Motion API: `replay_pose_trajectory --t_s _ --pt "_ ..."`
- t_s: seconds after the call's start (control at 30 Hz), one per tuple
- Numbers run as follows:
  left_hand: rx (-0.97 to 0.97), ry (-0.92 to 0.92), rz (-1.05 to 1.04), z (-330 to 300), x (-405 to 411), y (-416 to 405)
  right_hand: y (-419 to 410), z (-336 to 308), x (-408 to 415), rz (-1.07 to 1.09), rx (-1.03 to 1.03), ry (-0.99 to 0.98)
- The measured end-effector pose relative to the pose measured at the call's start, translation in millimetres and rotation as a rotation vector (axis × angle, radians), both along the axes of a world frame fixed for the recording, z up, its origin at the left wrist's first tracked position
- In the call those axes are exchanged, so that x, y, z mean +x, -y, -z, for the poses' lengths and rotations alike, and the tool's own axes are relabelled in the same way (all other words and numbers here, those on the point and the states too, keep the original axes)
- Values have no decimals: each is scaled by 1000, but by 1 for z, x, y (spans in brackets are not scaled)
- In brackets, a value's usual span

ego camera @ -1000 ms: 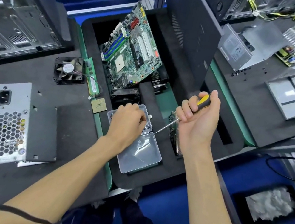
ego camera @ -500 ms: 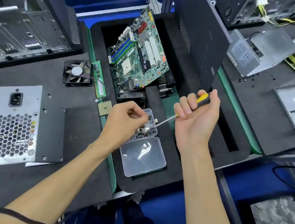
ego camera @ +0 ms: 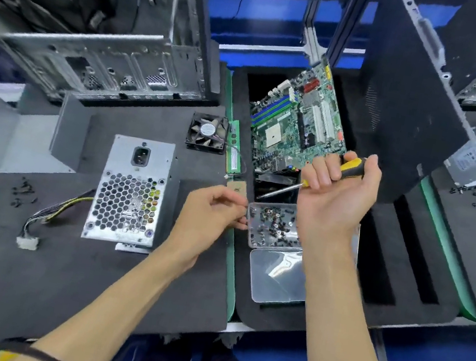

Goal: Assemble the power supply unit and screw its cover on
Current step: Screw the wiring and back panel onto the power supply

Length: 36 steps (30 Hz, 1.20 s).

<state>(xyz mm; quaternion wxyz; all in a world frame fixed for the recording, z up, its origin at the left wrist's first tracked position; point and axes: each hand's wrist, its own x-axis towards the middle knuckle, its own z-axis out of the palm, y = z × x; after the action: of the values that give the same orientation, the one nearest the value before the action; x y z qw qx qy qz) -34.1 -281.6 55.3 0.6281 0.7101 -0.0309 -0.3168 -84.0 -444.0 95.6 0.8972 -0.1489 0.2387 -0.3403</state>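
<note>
Beside the screw box (ego camera: 273, 226), my left hand (ego camera: 208, 216) pinched something too small to identify, my right hand (ego camera: 336, 194) gripped the screwdriver (ego camera: 350, 166); next, I judged, a screw into the power supply (ego camera: 130, 190).

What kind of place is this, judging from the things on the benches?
Most likely a computer assembly or repair workshop. A bare motherboard stands in a foam tray, an open computer case sits behind a power supply, and the right hand holds a screwdriver.

One head-worn wide view looks steeply forward and down, close over the bench (ego camera: 105, 278) and both forearms
</note>
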Motion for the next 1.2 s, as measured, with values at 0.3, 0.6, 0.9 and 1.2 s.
replay_pose_trajectory --t_s 0.3,0.6,0.9,1.2 --pt "332 429 252 27 -4 -5 -4 8 -5 15 -3 -5" --pt "704 774 654 40 -8 31 7 18 -24 37 -52 -42" --pt "979 910 803 38 -13 53 16 23 -33 66 -36 -52" --pt "636 700 482 30 -4 49 24 18 -32 93 23 -23"
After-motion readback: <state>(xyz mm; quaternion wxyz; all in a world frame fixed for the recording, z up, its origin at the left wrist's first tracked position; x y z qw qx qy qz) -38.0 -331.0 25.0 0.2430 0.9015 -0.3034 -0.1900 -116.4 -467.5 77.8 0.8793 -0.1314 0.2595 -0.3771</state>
